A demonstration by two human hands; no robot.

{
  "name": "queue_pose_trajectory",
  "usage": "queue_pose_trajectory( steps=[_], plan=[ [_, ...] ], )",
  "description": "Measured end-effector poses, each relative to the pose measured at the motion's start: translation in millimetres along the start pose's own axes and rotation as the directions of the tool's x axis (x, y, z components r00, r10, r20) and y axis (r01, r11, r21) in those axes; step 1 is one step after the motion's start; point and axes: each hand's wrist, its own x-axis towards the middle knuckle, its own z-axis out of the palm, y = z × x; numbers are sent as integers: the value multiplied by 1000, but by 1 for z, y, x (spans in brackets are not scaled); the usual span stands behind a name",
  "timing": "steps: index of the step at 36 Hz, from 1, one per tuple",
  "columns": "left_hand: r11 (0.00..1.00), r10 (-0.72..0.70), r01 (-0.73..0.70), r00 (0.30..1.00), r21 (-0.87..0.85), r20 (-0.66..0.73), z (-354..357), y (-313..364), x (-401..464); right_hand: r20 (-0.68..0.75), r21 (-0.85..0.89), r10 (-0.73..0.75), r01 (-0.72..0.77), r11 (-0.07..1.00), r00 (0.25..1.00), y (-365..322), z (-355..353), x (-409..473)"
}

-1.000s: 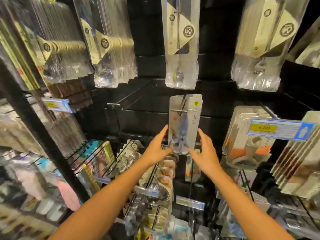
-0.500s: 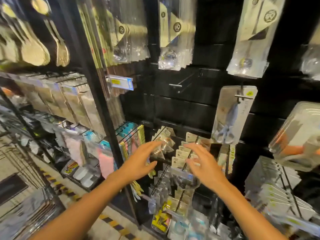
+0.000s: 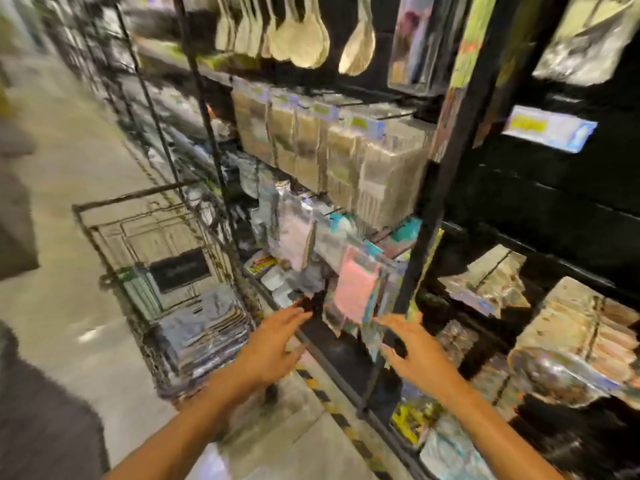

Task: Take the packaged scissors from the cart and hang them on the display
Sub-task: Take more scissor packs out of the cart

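Two empty, spread hands, left [image 3: 273, 348] and right [image 3: 417, 351], between cart [image 3: 166, 271] rim and display upright [image 3: 426, 220].

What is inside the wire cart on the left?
Inside the wire cart, a stack of shiny flat packages lies at its near end. Blur hides what they contain; lower layers are covered.

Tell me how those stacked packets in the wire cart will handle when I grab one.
The stacked packets look flat and glossy, so probably light and somewhat slippery. Lying in layers in the wire cart, neighbours may slide as one lifts. Blur hides detail.
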Motion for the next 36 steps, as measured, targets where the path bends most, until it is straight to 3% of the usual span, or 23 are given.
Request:
queue_pose_trajectory(
  steps=[5,19,26,36],
  plan=[
    [979,-200,200,980,-49,0,7,-88,-70,145,-4,-46,47,999,988,-49,63,36],
    [769,-619,598,785,-227,-27,2,-172,-198,467,28,-183,193,981,865,-127,184,119],
    [630,-747,724,664,-281,35,13,-213,-210,597,85,-243,241,967,764,-133,222,178],
    [503,-851,833,524,-231,32,-9,-250,-156,693,218,-339,263,940,636,-126,265,289]
  ],
)
